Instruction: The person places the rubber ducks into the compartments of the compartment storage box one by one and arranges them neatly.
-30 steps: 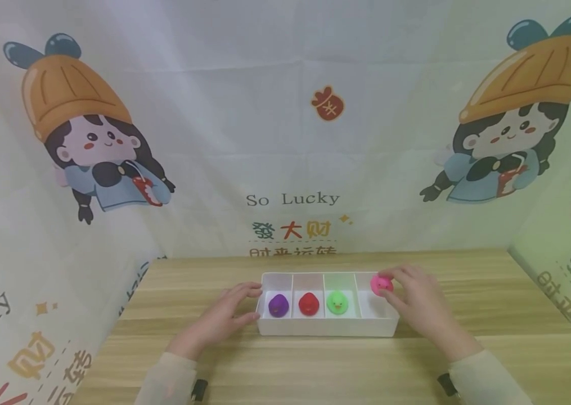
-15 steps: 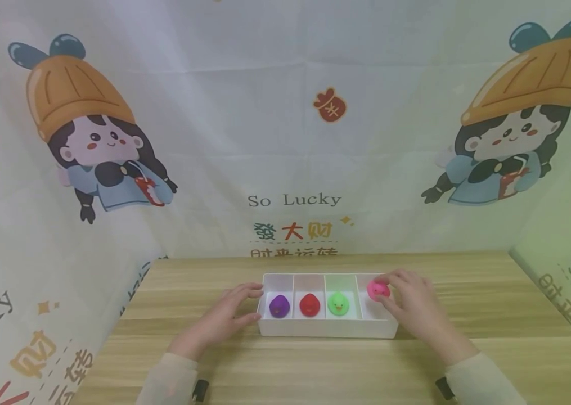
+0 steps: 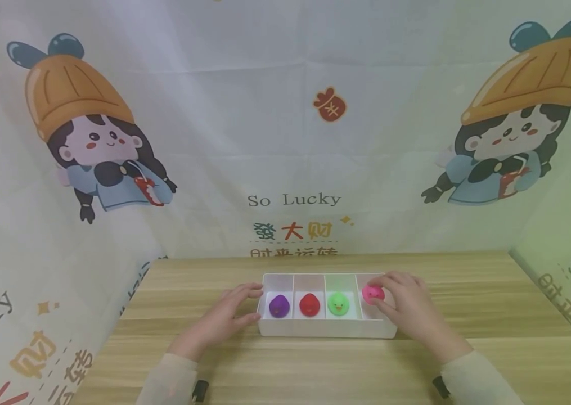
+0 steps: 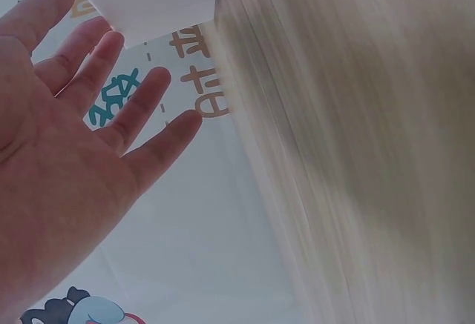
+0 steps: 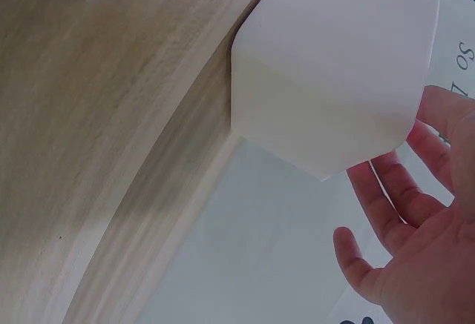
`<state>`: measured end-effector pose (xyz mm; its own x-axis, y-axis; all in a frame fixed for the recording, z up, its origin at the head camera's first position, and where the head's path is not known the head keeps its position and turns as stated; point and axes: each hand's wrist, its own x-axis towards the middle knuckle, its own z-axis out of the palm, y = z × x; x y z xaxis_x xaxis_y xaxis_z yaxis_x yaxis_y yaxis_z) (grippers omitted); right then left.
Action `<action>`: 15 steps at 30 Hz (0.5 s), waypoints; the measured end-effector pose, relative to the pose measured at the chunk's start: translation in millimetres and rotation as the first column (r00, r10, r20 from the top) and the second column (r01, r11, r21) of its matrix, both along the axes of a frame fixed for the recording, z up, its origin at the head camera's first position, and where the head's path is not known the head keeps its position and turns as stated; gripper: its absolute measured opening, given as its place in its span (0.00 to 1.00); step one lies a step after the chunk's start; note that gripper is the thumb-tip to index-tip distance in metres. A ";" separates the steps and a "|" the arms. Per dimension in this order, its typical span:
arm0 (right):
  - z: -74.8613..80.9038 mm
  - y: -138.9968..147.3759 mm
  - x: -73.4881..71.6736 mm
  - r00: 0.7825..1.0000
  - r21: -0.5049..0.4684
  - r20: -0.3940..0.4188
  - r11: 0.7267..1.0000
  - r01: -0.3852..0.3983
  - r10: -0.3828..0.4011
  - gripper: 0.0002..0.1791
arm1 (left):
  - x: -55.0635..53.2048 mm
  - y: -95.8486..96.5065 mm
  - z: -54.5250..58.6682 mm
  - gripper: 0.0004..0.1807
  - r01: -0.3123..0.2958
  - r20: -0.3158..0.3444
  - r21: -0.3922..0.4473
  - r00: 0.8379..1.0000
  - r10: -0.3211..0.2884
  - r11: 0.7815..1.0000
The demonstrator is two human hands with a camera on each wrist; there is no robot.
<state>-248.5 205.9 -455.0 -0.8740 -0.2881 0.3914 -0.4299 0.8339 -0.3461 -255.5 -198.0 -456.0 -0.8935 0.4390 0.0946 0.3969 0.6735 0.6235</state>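
A white box (image 3: 328,329) with a row of compartments stands on the table. From left to right a purple rubber duck (image 3: 279,306), a red rubber duck (image 3: 309,305) and a light green rubber duck (image 3: 338,304) sit in separate compartments. My right hand (image 3: 414,309) pinches a pink rubber duck (image 3: 372,294) between thumb and fingers, inside or just over the rightmost compartment. At the box's left end, my left hand (image 3: 224,316) rests its fingertips against or close to the wall, fingers spread. The right wrist view hides the pink duck behind the box wall (image 5: 319,94).
The wooden table (image 3: 315,371) extends around the box on every side. A printed cloth (image 3: 204,140) hangs behind the table and along both sides.
My right hand has moved slightly left and down, bringing the pink duck lower into the rightmost compartment. My left hand and the other ducks have stayed in place.
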 end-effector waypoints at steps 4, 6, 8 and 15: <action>-1.3 -0.8 -2.0 1.000 0.020 -0.006 1.000 -0.011 0.011 0.17 | 0.4 -0.2 0.7 0.27 -0.002 0.009 0.002 1.000 0.002 1.000; -2.2 -0.7 -3.3 1.000 0.026 -0.010 1.000 -0.013 0.014 0.17 | 0.4 -0.3 0.6 0.27 -0.001 0.007 -0.002 1.000 0.001 1.000; -3.4 -0.3 -4.9 1.000 0.032 -0.017 0.999 -0.018 0.019 0.17 | 0.2 -0.5 0.3 0.27 0.000 0.001 -0.007 1.000 0.000 1.000; -6.6 2.3 -10.2 0.999 0.059 -0.029 0.997 -0.042 0.044 0.17 | -1.9 -1.0 -2.0 0.27 0.012 -0.019 -0.007 1.000 -0.012 1.000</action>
